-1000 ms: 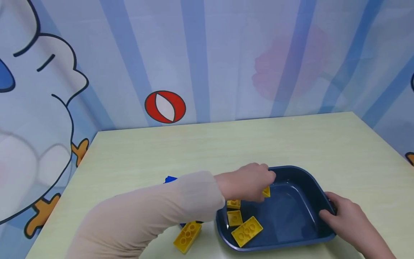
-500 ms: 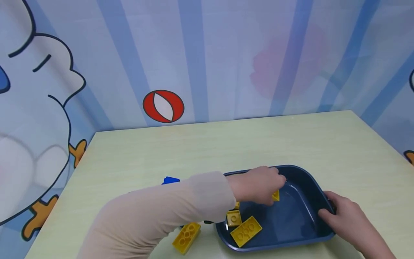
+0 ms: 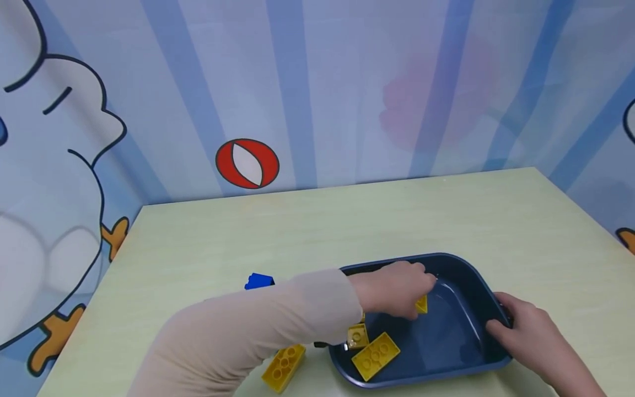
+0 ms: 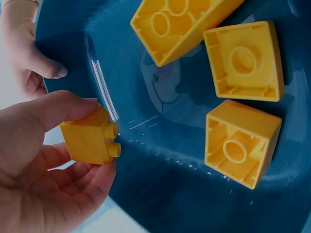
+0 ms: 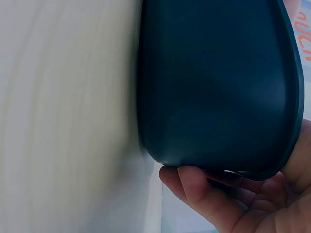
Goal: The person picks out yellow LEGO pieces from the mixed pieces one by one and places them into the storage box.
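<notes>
Over the inside of a dark blue tray (image 3: pixel 441 344), my left hand (image 3: pixel 397 289) pinches a small yellow toy brick (image 4: pixel 87 141) between thumb and fingers, its studs pointing sideways. Inside the tray lie a longer yellow brick (image 3: pixel 375 355) and two small yellow bricks, a flatter one (image 4: pixel 243 63) and a taller one (image 4: pixel 238 145), all showing hollow undersides. In the head view my sleeve nearly hides one of them. My right hand (image 3: pixel 531 331) grips the tray's right end, thumb over the rim and fingers (image 5: pixel 209 194) against the outside wall.
The tray stands on a pale wooden table (image 3: pixel 278 231). Left of it, a long yellow brick (image 3: pixel 284 368) and a blue brick (image 3: pixel 259 281) lie beside my sleeve (image 3: pixel 278 314). A cartoon-printed curtain (image 3: pixel 342 99) closes off the back.
My left hand has moved a little to the right inside the tray with the small yellow brick, then slowed. My right hand keeps its grip on the tray.
</notes>
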Demonstrator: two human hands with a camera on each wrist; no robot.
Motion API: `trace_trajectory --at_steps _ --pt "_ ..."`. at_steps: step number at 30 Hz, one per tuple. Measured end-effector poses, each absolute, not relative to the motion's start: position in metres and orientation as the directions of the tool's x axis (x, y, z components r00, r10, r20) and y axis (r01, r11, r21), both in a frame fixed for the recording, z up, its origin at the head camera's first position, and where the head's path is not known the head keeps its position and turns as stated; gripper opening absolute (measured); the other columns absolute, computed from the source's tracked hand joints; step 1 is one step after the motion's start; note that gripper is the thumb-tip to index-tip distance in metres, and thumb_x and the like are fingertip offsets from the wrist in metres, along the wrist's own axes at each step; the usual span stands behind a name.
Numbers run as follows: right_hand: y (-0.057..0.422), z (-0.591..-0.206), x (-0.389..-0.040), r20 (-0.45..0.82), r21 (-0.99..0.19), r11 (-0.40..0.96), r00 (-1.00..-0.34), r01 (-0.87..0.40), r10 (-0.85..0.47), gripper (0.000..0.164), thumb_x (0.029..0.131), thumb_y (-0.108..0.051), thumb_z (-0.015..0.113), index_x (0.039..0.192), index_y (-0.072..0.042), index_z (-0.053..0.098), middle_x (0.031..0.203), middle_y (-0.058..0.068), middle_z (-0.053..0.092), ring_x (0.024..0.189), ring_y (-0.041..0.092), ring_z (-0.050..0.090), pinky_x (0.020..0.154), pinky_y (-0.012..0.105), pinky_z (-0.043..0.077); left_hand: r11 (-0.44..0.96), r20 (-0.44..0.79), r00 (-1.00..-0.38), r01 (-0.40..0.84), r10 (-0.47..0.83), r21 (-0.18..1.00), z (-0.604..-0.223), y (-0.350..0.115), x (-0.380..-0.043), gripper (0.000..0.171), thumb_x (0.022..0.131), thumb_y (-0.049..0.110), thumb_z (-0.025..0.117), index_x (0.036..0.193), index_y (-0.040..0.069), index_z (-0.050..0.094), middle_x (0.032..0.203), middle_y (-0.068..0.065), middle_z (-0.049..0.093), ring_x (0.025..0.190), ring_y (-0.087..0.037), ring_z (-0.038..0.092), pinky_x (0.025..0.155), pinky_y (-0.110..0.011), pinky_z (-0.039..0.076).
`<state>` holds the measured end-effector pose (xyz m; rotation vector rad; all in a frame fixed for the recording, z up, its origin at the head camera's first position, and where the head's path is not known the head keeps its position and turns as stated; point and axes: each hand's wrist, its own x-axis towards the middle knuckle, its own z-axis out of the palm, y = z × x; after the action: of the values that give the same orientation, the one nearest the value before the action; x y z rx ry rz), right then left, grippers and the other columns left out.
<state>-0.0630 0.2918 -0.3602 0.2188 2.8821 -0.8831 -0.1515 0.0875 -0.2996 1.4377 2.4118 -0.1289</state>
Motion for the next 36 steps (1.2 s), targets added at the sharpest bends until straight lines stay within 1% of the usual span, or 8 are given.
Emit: trace_trajectory --at_steps 2,8,16,26,36 --pt "0.292 -0.36 -0.063 -0.153 -0.547 0.819 -0.983 0.171 0.103 0.045 0.081 -0.006 0.057 0.12 0.014 0.049 0.096 0.021 0.065 0.078 0.021 0.062 0.069 0.043 0.051 0.488 -0.328 -0.436 0.868 0.838 0.095 -0.303 0.088 -0.152 0.048 0.084 0.028 0.07 0.128 0.014 0.055 0.102 0.004 0.057 0.081 -0.007 0.047 0.069 -0.01 0.041" --pt "0.293 -0.36 -0.063 -0.161 -0.549 0.817 -0.982 0.175 0.102 0.045 0.081 -0.007 0.057 0.12 0.014 0.048 0.097 0.022 0.065 0.079 0.022 0.063 0.07 0.042 0.052 0.493 -0.34 -0.431 0.862 0.836 0.119 -0.313 0.088 -0.153 0.047 0.083 0.027 0.071 0.126 0.015 0.056 0.101 0.003 0.057 0.079 -0.007 0.048 0.069 -0.01 0.042" --pt "0.293 -0.362 -0.064 -0.171 -0.556 0.811 -0.98 0.183 0.104 0.045 0.082 -0.007 0.056 0.12 0.014 0.048 0.098 0.022 0.065 0.081 0.022 0.063 0.07 0.043 0.052 0.469 -0.352 -0.398 0.871 0.847 0.144 -0.321 0.087 -0.153 0.042 0.083 0.024 0.072 0.122 0.015 0.058 0.096 0.004 0.057 0.077 -0.007 0.048 0.067 -0.009 0.042" --pt "0.291 -0.363 -0.065 -0.172 -0.56 0.809 -0.98 0.18 0.099 0.045 0.082 -0.007 0.056 0.12 0.014 0.048 0.098 0.022 0.065 0.082 0.023 0.063 0.072 0.043 0.052 0.448 -0.352 -0.374 0.879 0.858 0.16 -0.327 0.08 -0.155 0.043 0.082 0.022 0.072 0.122 0.015 0.059 0.1 0.005 0.059 0.08 -0.006 0.049 0.072 -0.01 0.042" --pt "0.291 -0.361 -0.066 -0.16 -0.555 0.815 -0.983 0.169 0.095 0.045 0.081 -0.007 0.056 0.12 0.014 0.048 0.097 0.02 0.065 0.08 0.021 0.062 0.07 0.042 0.051 0.448 -0.369 -0.365 0.878 0.855 0.171 -0.332 0.077 -0.157 0.046 0.081 0.022 0.073 0.124 0.014 0.057 0.105 0.004 0.059 0.083 -0.006 0.049 0.074 -0.01 0.043"
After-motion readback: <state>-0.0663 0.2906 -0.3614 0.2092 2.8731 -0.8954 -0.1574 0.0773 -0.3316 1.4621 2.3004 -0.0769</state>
